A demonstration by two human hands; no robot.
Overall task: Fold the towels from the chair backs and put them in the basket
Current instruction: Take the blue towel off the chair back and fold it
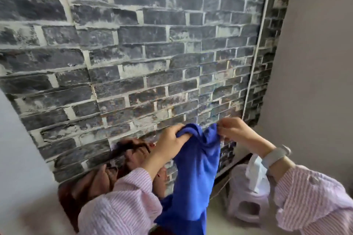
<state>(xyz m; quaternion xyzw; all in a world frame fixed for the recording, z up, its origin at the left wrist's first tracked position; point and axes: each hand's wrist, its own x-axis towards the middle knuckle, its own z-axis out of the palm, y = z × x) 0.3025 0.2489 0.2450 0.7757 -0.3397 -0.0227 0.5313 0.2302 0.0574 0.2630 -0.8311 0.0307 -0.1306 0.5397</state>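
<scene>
The left hand (170, 139) grips the top edge of a bright blue cloth towel (194, 168), fingers curled tight. The right hand (234, 129) pinches the opposite corner; the towel hangs between them.

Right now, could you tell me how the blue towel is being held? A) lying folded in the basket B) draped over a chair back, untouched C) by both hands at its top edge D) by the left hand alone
C: the left hand and the right hand each grip the top edge of the blue towel, which hangs down between them.

home corner: brick wallpaper (133, 53), plastic stool (248, 204)
</scene>
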